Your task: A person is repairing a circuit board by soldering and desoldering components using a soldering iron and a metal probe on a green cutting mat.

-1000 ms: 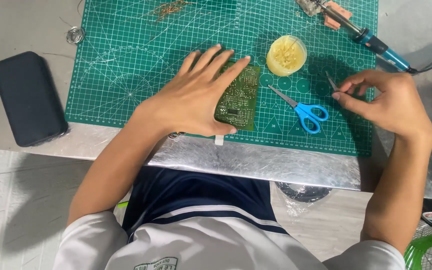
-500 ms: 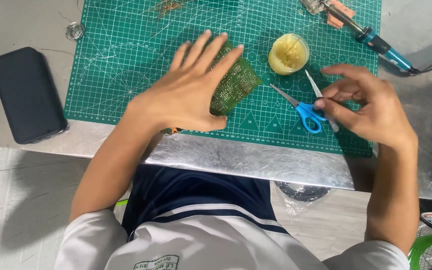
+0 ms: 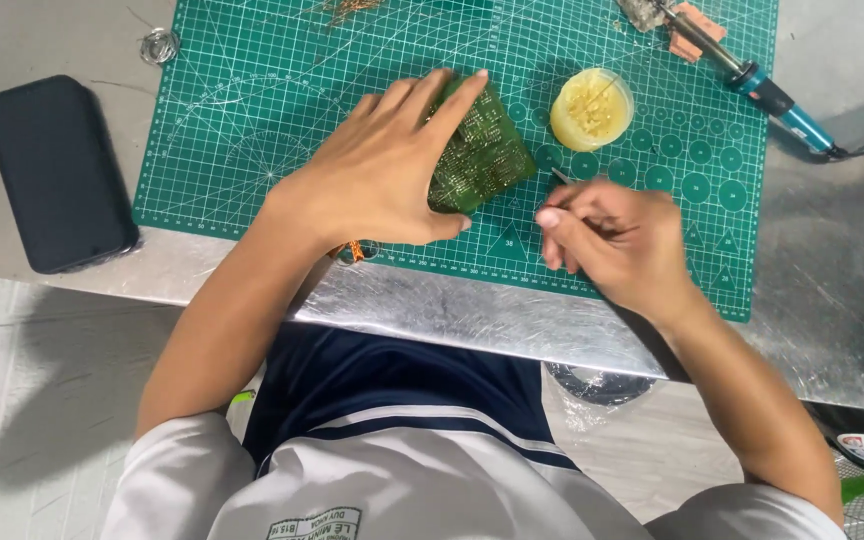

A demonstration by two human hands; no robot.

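My left hand (image 3: 372, 175) lies flat over a green circuit board (image 3: 487, 150) on the green cutting mat (image 3: 252, 120), fingers spread and thumb at the board's near edge. The board sits tilted, its soldered side up. My right hand (image 3: 622, 240) is just right of the board, its fingers pinched on a thin metal tool (image 3: 559, 177). Only the tool's tip shows, pointing at the board's right edge. The blue scissors seen earlier are hidden, apparently beneath my right hand.
A round yellow tin (image 3: 592, 108) stands beyond the board. A blue-handled soldering iron (image 3: 762, 90) lies at the mat's far right, its cable trailing off. A dark phone (image 3: 57, 170) rests left of the mat, with a small wire coil (image 3: 159, 45) beyond it.
My left hand has turned the board and shifted it slightly away. My right hand has moved left with the thin tool, from beside the scissors to the board's right edge, covering the scissors.
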